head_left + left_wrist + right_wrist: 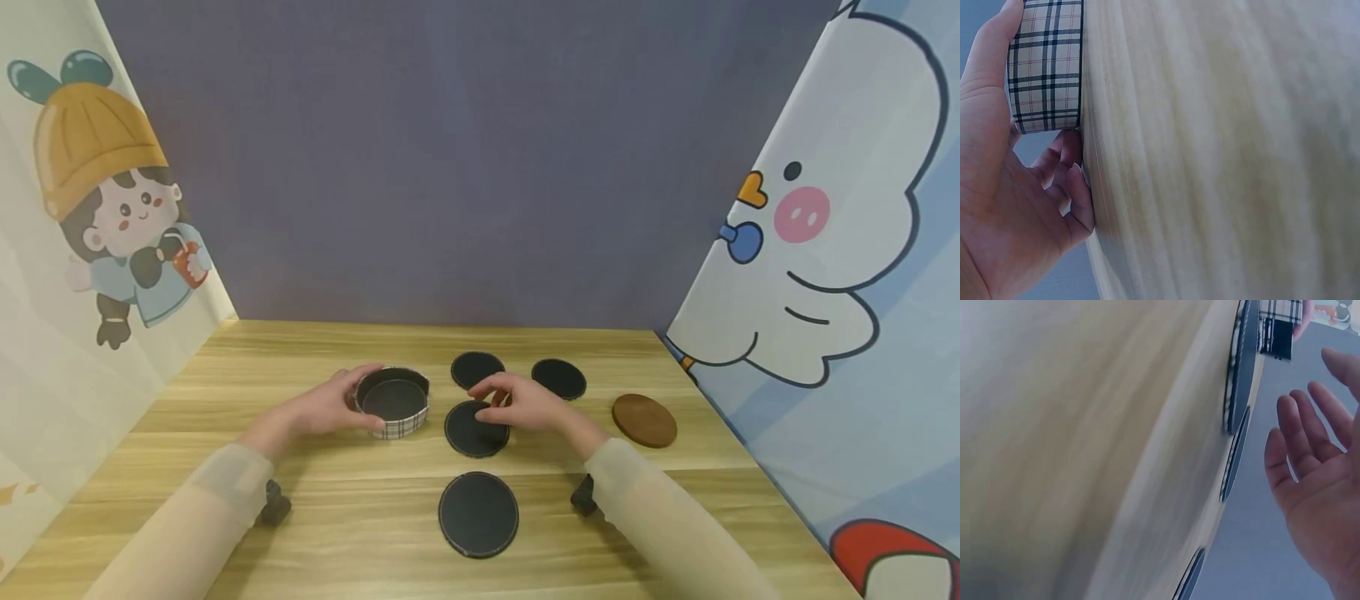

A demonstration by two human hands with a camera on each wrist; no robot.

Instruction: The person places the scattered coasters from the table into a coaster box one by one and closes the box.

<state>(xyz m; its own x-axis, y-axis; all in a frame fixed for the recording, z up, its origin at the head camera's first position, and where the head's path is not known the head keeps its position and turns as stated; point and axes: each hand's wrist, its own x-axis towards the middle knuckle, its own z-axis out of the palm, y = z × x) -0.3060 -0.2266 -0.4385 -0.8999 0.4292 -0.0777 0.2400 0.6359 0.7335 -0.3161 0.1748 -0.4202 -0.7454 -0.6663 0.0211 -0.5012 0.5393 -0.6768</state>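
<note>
A low round holder (401,428) with a plaid outer wall and a dark inside stands on the table, left of centre. My left hand (328,405) grips it from the left side, thumb at the front and fingers behind; the left wrist view shows the plaid wall (1046,72) close up against the palm. Over a black round coaster (476,435) hovers my right hand (525,403), its fingers loosely bent and holding nothing. In the right wrist view that hand (1329,481) is raised off the tabletop, fingers spread toward the holder.
More black coasters lie flat: one behind (474,367), one at back right (559,380), one in front (478,515). A brown round disc (645,421) sits at the right. Printed cloth panels flank the wooden table (337,533), and a grey panel (450,167) closes the back.
</note>
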